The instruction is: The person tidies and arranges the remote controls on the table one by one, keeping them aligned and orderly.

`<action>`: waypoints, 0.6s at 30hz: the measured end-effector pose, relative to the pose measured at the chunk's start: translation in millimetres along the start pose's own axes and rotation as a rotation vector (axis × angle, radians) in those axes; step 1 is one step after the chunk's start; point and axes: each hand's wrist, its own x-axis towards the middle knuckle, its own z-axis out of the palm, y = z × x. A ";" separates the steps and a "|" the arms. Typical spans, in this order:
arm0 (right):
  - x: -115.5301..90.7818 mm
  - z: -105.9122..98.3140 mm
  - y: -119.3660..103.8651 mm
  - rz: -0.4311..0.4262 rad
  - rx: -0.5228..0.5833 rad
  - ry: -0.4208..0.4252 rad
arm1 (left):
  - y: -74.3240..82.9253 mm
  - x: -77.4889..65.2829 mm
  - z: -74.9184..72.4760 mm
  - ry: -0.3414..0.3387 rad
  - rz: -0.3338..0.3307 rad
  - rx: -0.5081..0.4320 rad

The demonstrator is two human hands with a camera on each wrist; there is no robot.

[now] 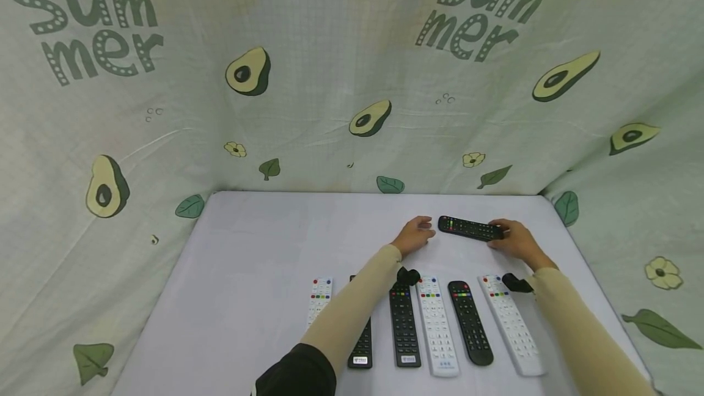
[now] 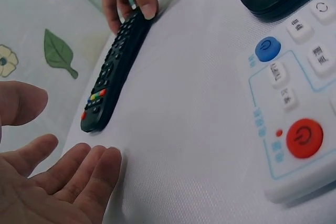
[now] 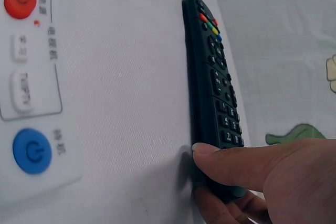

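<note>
A black remote control (image 1: 467, 228) with coloured buttons lies crosswise near the back of the white table. Its right end is pinched between the thumb and fingers of my right hand (image 1: 514, 240), the thumb (image 3: 231, 163) on the near edge. Just off the remote's left end is my left hand (image 1: 414, 236), holding nothing. In the left wrist view its fingers (image 2: 100, 177) are spread and relaxed, a small gap from the black remote (image 2: 118, 66).
Nearer me stands a row of remotes: a white one (image 1: 320, 298), black ones (image 1: 360, 347) (image 1: 405, 329), a white one (image 1: 438, 329), a rounded black one (image 1: 471, 322) and a white one (image 1: 511, 326). My left sleeve covers parts of some. Printed cloth (image 1: 308, 78) hangs behind the table (image 1: 247, 286).
</note>
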 end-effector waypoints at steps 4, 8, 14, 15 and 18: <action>-2.0 1.5 -3.2 -0.027 -0.002 0.001 | 1.2 -1.5 1.5 -0.022 -0.007 -0.015; -3.8 3.9 -6.8 -0.059 -0.001 0.008 | 1.4 -3.0 3.2 -0.030 -0.015 -0.025; -9.3 8.0 -10.3 -0.082 -0.009 0.031 | 0.8 -4.7 5.4 0.015 -0.015 -0.018; -11.1 8.5 -11.1 -0.084 -0.006 0.034 | 0.5 -5.0 5.4 0.029 -0.014 -0.019; -16.8 9.8 -14.2 -0.091 0.006 0.040 | -0.1 -5.7 4.8 0.066 -0.006 -0.019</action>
